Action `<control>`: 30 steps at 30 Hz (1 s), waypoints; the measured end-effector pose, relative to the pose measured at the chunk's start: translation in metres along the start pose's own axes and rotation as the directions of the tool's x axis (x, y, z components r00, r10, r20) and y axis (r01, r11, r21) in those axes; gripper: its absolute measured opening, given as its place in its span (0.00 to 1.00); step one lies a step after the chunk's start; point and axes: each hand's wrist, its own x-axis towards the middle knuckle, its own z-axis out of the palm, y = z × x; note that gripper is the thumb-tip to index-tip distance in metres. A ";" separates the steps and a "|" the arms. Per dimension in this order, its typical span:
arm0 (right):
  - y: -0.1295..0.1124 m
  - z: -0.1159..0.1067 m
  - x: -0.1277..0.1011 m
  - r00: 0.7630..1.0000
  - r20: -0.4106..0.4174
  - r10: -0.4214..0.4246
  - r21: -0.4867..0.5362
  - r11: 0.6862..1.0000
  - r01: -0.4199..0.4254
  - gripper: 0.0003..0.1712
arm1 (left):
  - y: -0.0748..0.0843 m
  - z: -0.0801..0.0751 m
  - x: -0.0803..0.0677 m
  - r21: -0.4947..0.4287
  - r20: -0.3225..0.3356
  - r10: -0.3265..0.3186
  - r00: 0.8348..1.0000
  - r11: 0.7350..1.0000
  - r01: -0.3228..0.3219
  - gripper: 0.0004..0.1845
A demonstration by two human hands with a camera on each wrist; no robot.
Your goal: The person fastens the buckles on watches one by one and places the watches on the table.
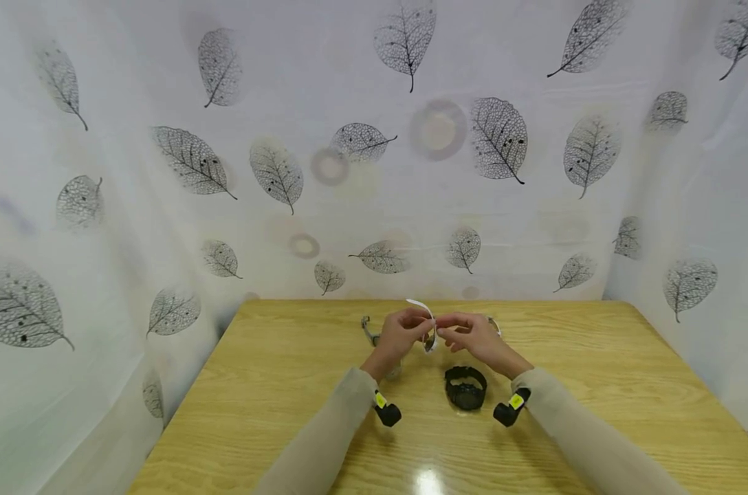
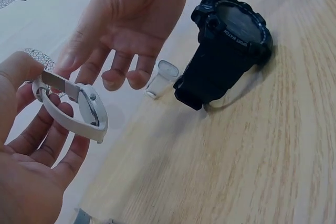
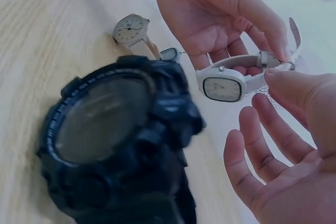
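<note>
A white wristwatch (image 1: pixel 431 342) with a rounded rectangular dial is up between both hands, its strap looped and fastened near the buckle. My left hand (image 1: pixel 401 335) pinches the strap between thumb and fingers. From the other side, my right hand (image 1: pixel 478 338) pinches the strap close to the buckle with thumb and forefinger; its other fingers are loosely bent. The right wrist view shows the white watch (image 3: pixel 222 88) dial toward the camera, with the free strap end sticking up past the thumbs. Just below the hands, a chunky black sports watch (image 1: pixel 465 396) stands on the table.
Behind the left hand lies a grey watch (image 1: pixel 369 331). A small white watch (image 2: pixel 163 77) sits beyond the black one, partly hidden by the right hand in the head view. Near the left wrist is a round-dial watch (image 3: pixel 131 29). A leaf-print curtain (image 1: pixel 374 206) backs the wooden table (image 1: pixel 275 385).
</note>
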 end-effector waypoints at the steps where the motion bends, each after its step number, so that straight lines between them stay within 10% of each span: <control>1: -0.001 -0.001 0.000 1.000 0.000 0.002 -0.001 1.000 -0.002 0.21 | 0.001 0.000 0.000 -0.006 -0.008 0.000 1.000 1.000 -0.001 0.10; 30: -0.043 -0.012 0.025 0.990 0.083 -0.113 -0.273 0.953 0.132 0.17 | -0.009 0.008 0.006 0.247 -0.006 0.101 0.995 0.964 -0.096 0.07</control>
